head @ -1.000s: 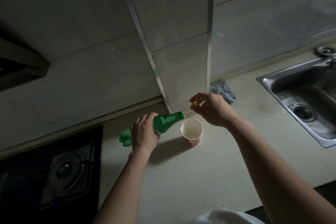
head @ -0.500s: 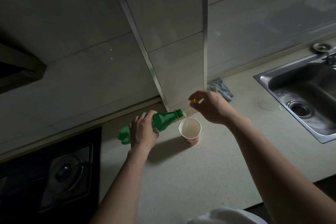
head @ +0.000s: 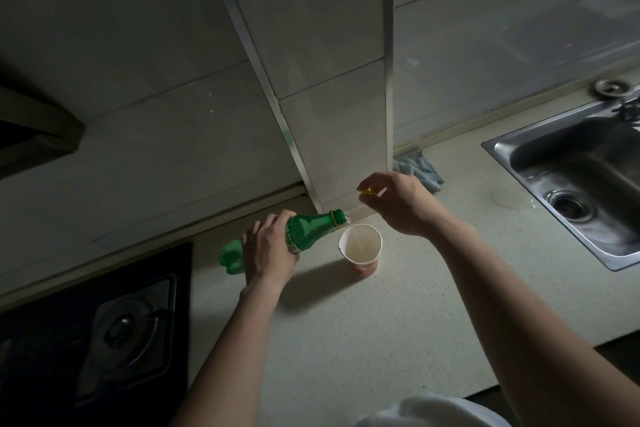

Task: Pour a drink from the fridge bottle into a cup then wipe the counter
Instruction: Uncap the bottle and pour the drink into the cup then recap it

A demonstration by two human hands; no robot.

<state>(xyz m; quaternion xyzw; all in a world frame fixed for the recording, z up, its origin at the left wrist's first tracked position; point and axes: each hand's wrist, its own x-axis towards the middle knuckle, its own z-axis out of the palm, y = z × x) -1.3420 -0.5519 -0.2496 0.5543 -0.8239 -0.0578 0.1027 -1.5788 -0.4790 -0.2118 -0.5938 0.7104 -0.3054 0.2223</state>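
My left hand (head: pixel 268 251) grips a green plastic bottle (head: pixel 306 229) around its middle and holds it tipped nearly flat, its open mouth over the rim of a paper cup (head: pixel 362 248). A thin stream of clear liquid runs from the mouth into the cup. The cup is white inside with a reddish base and stands upright on the pale counter (head: pixel 346 340). My right hand (head: pixel 398 203) hovers just behind and above the cup, pinching the small yellow bottle cap (head: pixel 366 191) between its fingertips.
A crumpled blue-grey cloth (head: pixel 415 170) lies against the wall behind my right hand. A steel sink (head: pixel 581 180) is set in the counter at the right, with a wet patch (head: pixel 507 201) beside it. A black gas hob (head: pixel 104 329) fills the lower left. A tiled column juts out behind the cup.
The bottle has tipped further over the cup and liquid now streams out of it. My right hand has stayed above the cup with the cap.
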